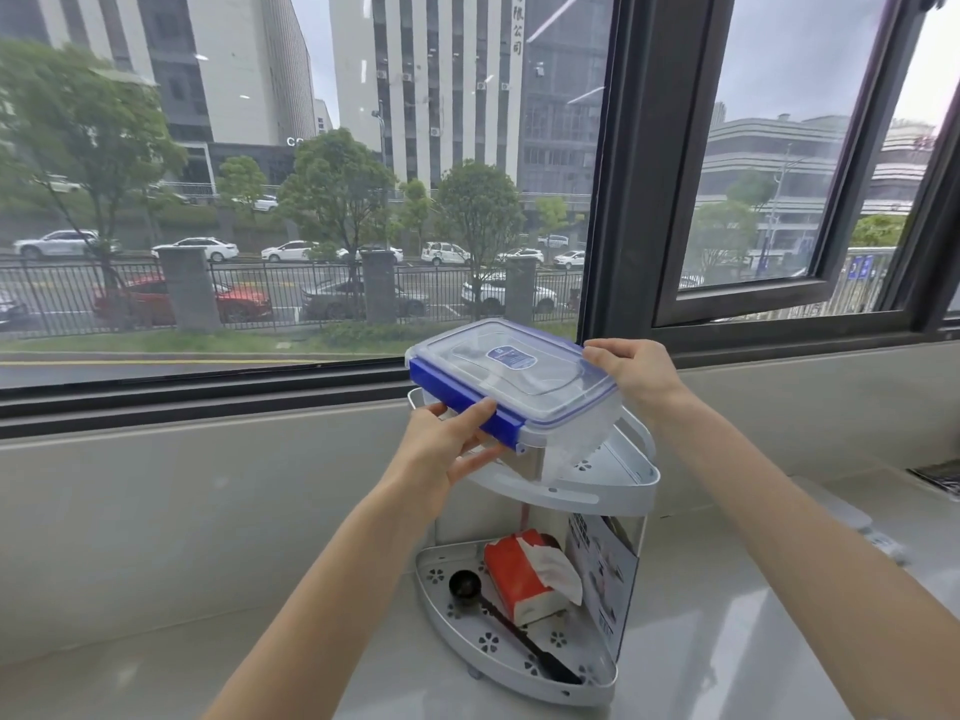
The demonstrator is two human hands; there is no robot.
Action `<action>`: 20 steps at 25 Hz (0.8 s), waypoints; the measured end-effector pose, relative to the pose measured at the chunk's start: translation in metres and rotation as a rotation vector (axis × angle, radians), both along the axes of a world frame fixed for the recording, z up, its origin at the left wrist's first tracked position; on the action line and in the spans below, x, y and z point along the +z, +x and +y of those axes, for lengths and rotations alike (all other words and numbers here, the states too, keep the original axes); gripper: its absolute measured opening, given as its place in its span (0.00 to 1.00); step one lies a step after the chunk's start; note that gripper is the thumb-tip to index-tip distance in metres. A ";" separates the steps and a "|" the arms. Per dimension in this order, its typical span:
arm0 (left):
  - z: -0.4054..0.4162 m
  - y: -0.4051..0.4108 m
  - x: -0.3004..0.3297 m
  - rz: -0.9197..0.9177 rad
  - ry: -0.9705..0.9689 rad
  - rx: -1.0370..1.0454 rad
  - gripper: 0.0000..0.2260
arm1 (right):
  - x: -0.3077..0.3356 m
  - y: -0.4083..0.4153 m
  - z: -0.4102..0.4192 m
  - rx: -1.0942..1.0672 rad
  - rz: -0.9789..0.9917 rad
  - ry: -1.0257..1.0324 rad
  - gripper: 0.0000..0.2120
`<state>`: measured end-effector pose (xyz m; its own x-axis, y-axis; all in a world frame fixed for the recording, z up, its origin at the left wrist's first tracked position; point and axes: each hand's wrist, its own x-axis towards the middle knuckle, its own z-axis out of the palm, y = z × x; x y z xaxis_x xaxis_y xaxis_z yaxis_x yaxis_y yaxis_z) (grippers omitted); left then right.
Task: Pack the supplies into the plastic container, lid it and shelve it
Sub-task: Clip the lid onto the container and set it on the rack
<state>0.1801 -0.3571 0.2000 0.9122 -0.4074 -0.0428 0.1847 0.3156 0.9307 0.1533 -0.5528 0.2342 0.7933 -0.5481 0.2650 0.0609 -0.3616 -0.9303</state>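
A clear plastic container (566, 423) with a blue-clipped lid (506, 368) on it is held in the air, tilted, just above the top tier (613, 483) of a white two-tier corner shelf. My left hand (449, 444) grips its near blue-clip edge from below. At the far right corner of the lid, my right hand (631, 374) holds it. What lies inside the container is hidden behind the frosted wall.
On the shelf's bottom tier (519, 662) lie a red tissue pack (530, 576), a black scoop (498, 610) and a printed card (602, 569). The shelf stands on a pale counter (182, 662) under a large window (311, 200). At the right edge, a dark object (940, 478).
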 end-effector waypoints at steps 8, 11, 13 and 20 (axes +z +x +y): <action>-0.009 0.000 0.003 0.036 -0.011 0.030 0.21 | 0.001 0.009 -0.010 0.003 0.020 -0.039 0.14; -0.012 -0.002 0.004 0.030 0.000 0.026 0.21 | 0.003 0.010 -0.012 0.001 0.018 -0.051 0.14; -0.015 -0.002 0.002 0.039 -0.009 0.029 0.22 | 0.003 0.012 -0.016 0.002 0.025 -0.063 0.15; -0.019 0.003 -0.004 0.047 0.048 0.043 0.21 | -0.003 0.027 -0.022 -0.006 0.117 -0.140 0.13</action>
